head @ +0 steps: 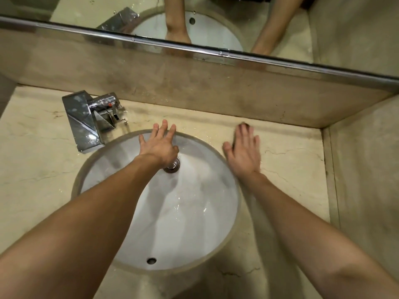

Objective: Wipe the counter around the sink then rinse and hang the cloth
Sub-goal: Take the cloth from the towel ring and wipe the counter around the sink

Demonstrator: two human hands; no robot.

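A white round sink point(185, 214) is set into a beige marble counter point(293, 169). My right hand point(245, 152) lies flat on the counter just right of the sink's far rim, fingers together and blurred by motion. A small dark cloth point(245, 124) peeks out beyond its fingertips; the rest is hidden under the palm. My left hand point(158, 145) hovers over the far rim of the sink with its fingers spread and nothing in it. Water droplets lie on the counter between the two hands.
A chrome faucet point(86, 119) stands at the sink's far left. The drain point(172, 166) sits partly under my left wrist. A stone backsplash point(194, 87) with a mirror point(216, 18) above runs along the back, and a wall point(367, 169) closes the right side.
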